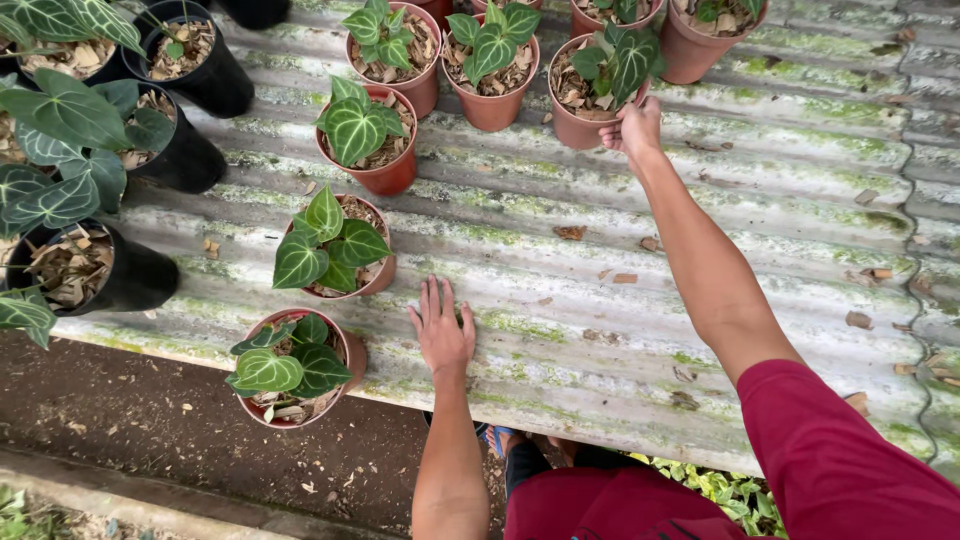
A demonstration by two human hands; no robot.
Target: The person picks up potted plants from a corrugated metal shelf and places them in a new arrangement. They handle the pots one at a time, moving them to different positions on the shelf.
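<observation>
hands among the little plant pots

the right hand reaches far out and grips the rim of a brown pot. its fingers curl over the edge, pinching it. the pot holds a dark green plant with pale veins and sits at the back of the wavy, mossy grey bench, in a row with other brown pots. the left hand lies flat on the bench near the front edge, fingers close together, holding nothing. just beside it stands another brown pot. black pots stand well apart on the left.

Right hand's fingertips seem hidden behind terracotta pot.
</observation>
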